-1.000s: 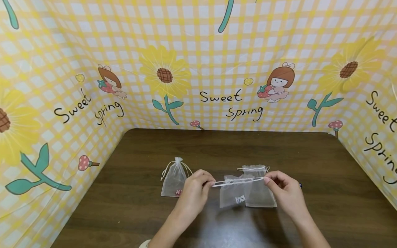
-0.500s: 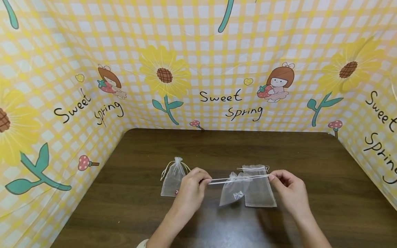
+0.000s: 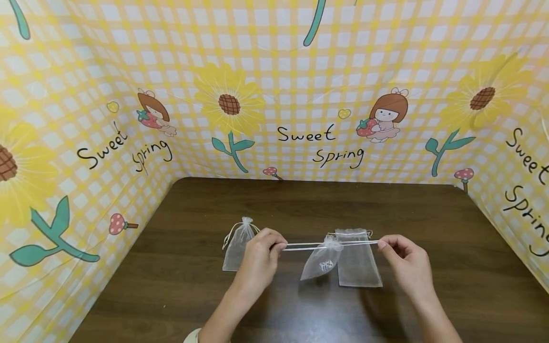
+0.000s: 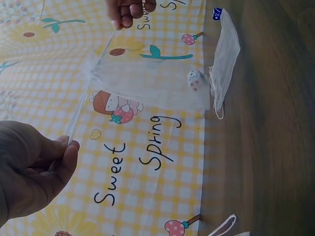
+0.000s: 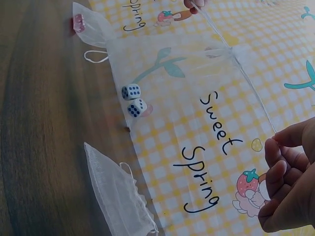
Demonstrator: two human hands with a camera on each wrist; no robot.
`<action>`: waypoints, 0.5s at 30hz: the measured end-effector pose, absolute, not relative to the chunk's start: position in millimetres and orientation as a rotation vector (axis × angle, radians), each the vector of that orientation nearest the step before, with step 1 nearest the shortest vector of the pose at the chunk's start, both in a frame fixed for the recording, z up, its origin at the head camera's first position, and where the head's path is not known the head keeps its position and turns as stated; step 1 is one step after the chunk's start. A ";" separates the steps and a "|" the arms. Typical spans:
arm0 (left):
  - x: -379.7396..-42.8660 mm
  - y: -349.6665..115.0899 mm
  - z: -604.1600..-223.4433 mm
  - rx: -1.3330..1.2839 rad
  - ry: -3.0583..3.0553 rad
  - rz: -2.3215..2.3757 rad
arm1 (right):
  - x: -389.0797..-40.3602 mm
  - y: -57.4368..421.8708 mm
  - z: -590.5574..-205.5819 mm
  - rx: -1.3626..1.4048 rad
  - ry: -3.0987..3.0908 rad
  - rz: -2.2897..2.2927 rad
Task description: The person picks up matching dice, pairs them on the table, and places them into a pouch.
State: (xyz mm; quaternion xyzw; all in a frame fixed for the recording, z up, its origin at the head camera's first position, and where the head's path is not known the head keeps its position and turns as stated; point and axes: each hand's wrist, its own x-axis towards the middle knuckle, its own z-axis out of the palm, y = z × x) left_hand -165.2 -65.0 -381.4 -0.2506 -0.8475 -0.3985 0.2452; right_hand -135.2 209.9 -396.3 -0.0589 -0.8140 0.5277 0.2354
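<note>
A small sheer white organza bag (image 3: 312,270) hangs between my hands, its neck gathered on a taut drawstring (image 3: 302,247). Two white dice (image 5: 134,99) with dark pips lie in its bottom. My left hand (image 3: 260,257) pinches one end of the string between thumb and fingers. Off to the right, my right hand (image 3: 407,262) pinches the string's other end. In the left wrist view the bag (image 4: 152,86) stretches sideways from the cord, above the table. Behind it on the table is another organza bag (image 3: 359,267), lying flat with its mouth loose.
A third organza bag (image 3: 235,252), tied at its neck, stands left, partly behind my left hand; red dice (image 5: 78,23) show in it in the right wrist view. A blue die (image 4: 217,14) is by the flat bag. Patterned cloth (image 3: 274,95) walls the brown table (image 3: 300,200).
My hands have moved apart, left hand leftward and right hand rightward. The bag's mouth has drawn from wide into a tight gather, and its bottom has tilted to the left.
</note>
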 end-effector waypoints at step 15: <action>-170.8 -74.8 -384.0 -0.608 -2.288 -1.080 | -137.9 210.0 -399.7 -0.225 -2.244 1.370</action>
